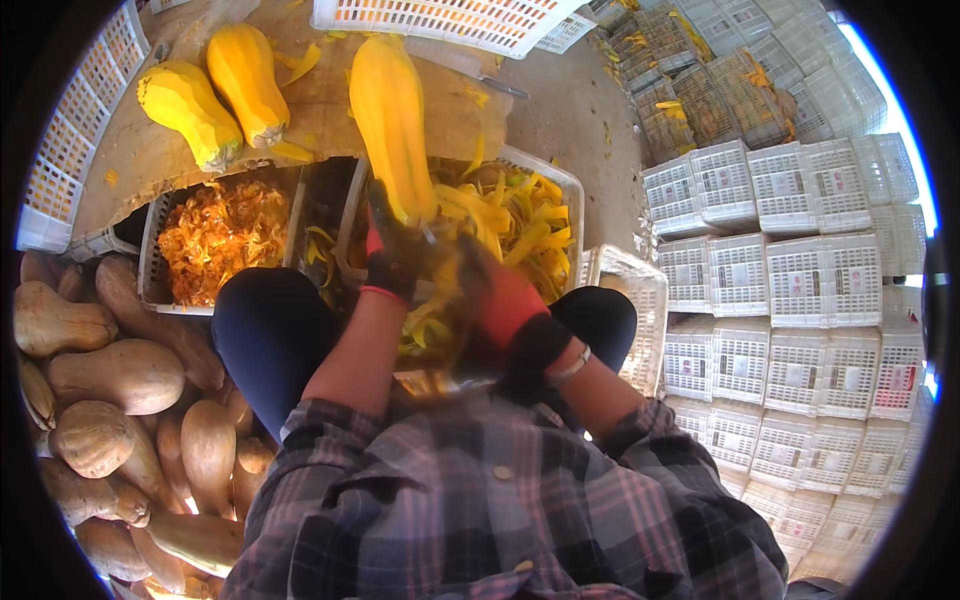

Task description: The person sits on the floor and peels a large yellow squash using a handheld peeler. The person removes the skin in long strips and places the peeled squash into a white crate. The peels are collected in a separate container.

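A peeled yellow butternut squash (390, 120) points away from me, its far end over the board. At its near end, my left hand (390, 251), in a black and red glove, grips it. Close by on the right, my right hand (499, 289) is curled and blurred by motion, in a matching glove. It seems closed on a small hand tool, mostly hidden, with a metallic glint beside the squash's near end. Beneath both hands, a white plastic crate (577, 195) holds yellow peel strips (536, 232). Two more peeled squashes (187, 112) lie at the board's left.
A crate of orange squash pulp (221, 244) stands left of the peel crate. Unpeeled squashes (116, 375) are heaped at my left. A knife (506, 88) rests near the right edge of the covered board (315, 112). Stacked white crates (780, 277) rise at right.
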`<state>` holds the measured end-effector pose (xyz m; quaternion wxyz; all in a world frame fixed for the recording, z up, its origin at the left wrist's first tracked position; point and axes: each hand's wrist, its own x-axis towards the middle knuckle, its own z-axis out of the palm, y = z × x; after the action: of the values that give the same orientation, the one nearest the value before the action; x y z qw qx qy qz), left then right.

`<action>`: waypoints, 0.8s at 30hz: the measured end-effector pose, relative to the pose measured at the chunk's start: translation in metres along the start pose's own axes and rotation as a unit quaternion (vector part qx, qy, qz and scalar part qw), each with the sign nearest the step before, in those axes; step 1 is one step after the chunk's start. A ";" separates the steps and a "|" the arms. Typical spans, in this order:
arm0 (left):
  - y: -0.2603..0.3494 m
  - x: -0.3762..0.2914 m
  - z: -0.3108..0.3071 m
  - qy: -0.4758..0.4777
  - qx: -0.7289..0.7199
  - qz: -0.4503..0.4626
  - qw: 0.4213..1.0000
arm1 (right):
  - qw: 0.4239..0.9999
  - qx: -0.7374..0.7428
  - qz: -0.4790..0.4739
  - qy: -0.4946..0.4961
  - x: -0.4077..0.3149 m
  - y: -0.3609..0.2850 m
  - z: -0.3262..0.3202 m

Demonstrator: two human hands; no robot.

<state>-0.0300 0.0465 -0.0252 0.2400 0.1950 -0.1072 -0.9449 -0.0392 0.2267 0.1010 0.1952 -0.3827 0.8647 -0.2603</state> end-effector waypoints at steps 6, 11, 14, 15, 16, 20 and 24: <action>-0.007 0.018 -0.002 -0.071 -0.104 -0.045 0.991 | 0.997 -0.025 -0.005 0.067 0.140 -0.045 -0.027; -0.006 0.025 -0.021 -0.022 -0.033 -0.003 0.999 | 0.997 -0.077 -0.017 0.013 0.084 -0.038 0.010; -0.008 0.030 -0.029 -0.037 0.004 0.023 0.999 | 0.998 -0.040 0.031 -0.023 0.027 -0.026 0.020; -0.008 0.031 -0.032 -0.037 0.021 0.040 0.998 | 0.997 -0.041 0.056 -0.038 0.012 -0.022 0.022; -0.005 0.033 -0.035 -0.027 0.004 -0.032 0.999 | 0.998 -0.032 0.049 -0.032 -0.004 -0.017 0.023; 0.000 0.035 -0.038 -0.055 0.032 -0.002 0.998 | 0.998 0.010 0.050 -0.033 -0.019 -0.011 0.013; -0.008 0.031 -0.029 -0.082 0.022 0.018 0.996 | 0.999 -0.006 -0.003 0.051 0.057 -0.019 -0.017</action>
<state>-0.0461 0.0346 -0.0634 0.2434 0.1201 -0.1508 -0.9506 -0.0737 0.1774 0.1180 0.1479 -0.3729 0.8738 -0.2748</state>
